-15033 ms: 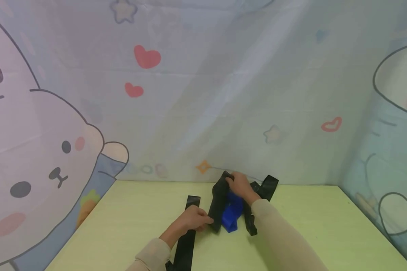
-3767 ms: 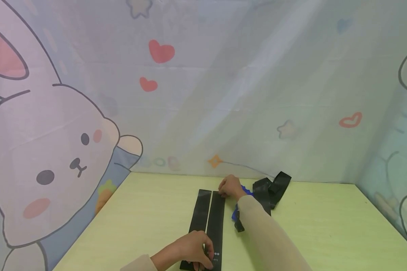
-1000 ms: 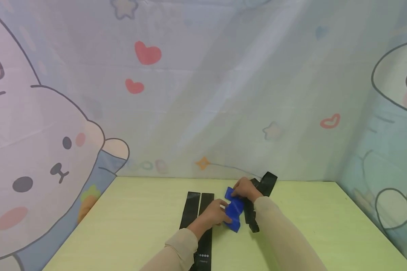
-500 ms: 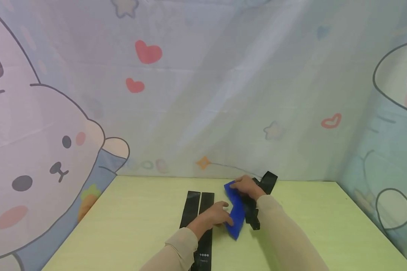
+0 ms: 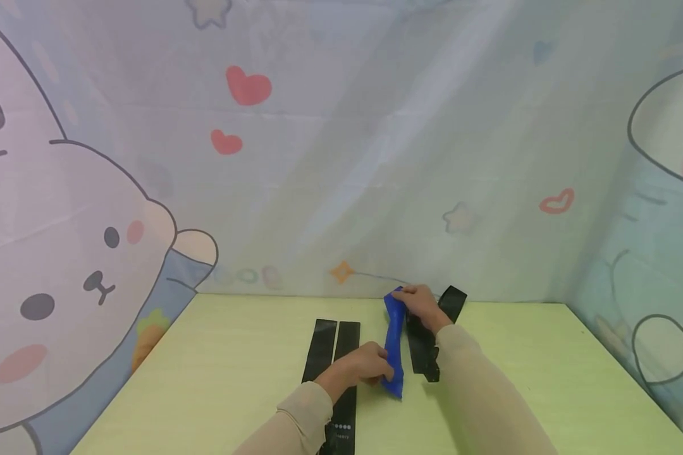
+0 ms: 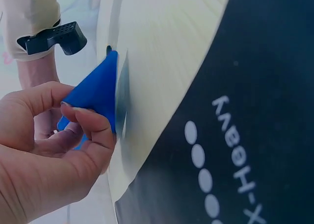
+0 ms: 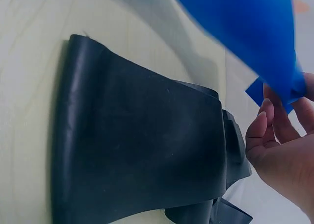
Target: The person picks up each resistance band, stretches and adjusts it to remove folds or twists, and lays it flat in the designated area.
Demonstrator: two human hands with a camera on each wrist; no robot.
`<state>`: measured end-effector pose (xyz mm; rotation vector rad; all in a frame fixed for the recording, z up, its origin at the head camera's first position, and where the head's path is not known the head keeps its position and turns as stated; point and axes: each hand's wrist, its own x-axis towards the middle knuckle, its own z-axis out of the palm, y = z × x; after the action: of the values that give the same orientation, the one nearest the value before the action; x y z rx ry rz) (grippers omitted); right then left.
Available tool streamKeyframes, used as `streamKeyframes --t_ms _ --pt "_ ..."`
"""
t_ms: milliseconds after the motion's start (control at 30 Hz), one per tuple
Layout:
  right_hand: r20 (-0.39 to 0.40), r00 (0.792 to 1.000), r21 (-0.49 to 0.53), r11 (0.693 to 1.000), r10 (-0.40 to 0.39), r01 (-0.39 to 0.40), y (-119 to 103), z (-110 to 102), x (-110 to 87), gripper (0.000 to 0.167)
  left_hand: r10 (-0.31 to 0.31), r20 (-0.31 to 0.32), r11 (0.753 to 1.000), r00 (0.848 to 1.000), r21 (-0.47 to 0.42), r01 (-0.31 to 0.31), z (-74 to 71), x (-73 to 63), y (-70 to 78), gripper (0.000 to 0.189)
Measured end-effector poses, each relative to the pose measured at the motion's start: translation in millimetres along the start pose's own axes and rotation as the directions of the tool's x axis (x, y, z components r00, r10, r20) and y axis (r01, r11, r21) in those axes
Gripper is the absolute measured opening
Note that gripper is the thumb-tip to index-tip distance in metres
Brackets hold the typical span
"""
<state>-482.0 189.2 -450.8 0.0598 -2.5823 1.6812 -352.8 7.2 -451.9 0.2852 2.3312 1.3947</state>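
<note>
- Left grip [image 5: 363, 363]: pinching near end of blue resistance band [image 5: 394, 335], right of the X-Heavy band [image 5: 346, 411].
- Right grip [image 5: 424, 305]: pinching far end of same.
- Folded black bands [image 5: 420, 351]: farther right of the X-Heavy band.
- Handling, as judged: draw ends apart evenly, untwist, lay flat.
- Change: blue resistance band crumpled one second ago; now long, narrow.

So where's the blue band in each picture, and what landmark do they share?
Head: the blue band, low, just right of center, between left hand and right hand.
Left wrist: left of center, pinched by the left hand.
Right wrist: upper right, running down to the right hand.
Shared landmark: the pale table, in all three.
</note>
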Motion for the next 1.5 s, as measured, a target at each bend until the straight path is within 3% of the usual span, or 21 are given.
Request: streamKeyframes --t_ms 200,333,400,533,667,800,867,1067,1300,1367,1467,1500 --pt "-0.039 0.999 0.054 0.999 0.009 -0.007 -4 -3 -0.3 0.027 0.014 -0.023 1.0 1.0 0.021 -0.013 -1.2 -3.2 4.2 0.012" --pt "-0.086 0.996 0.08 0.997 0.009 -0.002 -4 -3 0.0 0.023 0.026 -0.057 0.999 0.998 0.034 -0.025 -1.7 -7.2 8.5 0.044" --pt "-0.112 0.994 0.079 0.997 0.009 -0.001 -3 -4 0.4 0.02 0.033 -0.081 0.999 0.996 0.04 -0.03 -1.7 -9.4 10.0 0.052" --pt "-0.152 0.988 0.05 0.999 0.023 -0.015 -4 -7 1.4 0.037 0.036 -0.131 0.998 0.991 0.049 -0.03 -1.8 -12.5 11.2 0.04" --pt "-0.141 0.99 0.034 0.999 0.029 -0.024 -4 -9 0.8 0.035 0.031 -0.191 0.999 0.981 0.038 -0.024 -2.4 -13.8 10.8 0.049" --pt "-0.107 0.993 0.118 0.993 0.041 -0.028 -4 -10 -3.6 0.026 0.008 -0.228 1.0 0.974 0.027 -0.002 -3.9 -13.6 7.4 0.063" --pt "-0.083 0.995 0.198 0.979 0.058 -0.041 -4 -9 -6.0 0.025 -0.001 -0.221 1.0 0.975 0.028 0.008 -5.3 -14.3 5.4 0.067" --pt "0.008 0.994 0.383 0.918 0.111 -0.106 -3 -4 -3.8 0.043 -0.012 -0.137 1.0 0.99 0.001 0.013 -9.5 -18.6 5.6 0.069" --pt "0.007 0.99 0.318 0.938 0.141 -0.135 -6 -5 -0.9 0.022 -0.032 -0.045 0.999 0.998 0.001 0.033 -9.1 -21.0 5.1 0.058" --pt "0.016 0.99 0.306 0.942 0.143 -0.141 -7 -5 -0.6 0.031 -0.028 -0.03 1.0 0.999 0.004 0.029 -9.5 -21.7 3.4 0.048" --pt "0.033 0.991 0.303 0.944 0.13 -0.134 -5 -6 -0.1 0.052 -0.015 0.0 1.0 1.0 0.013 0.015 -10.1 -23.0 1.7 0.014" --pt "0.032 0.991 0.3 0.945 0.127 -0.131 -4 -6 0.2 0.055 -0.009 0.01 1.0 1.0 0.017 0.009 -10.4 -23.7 1.6 0.013"
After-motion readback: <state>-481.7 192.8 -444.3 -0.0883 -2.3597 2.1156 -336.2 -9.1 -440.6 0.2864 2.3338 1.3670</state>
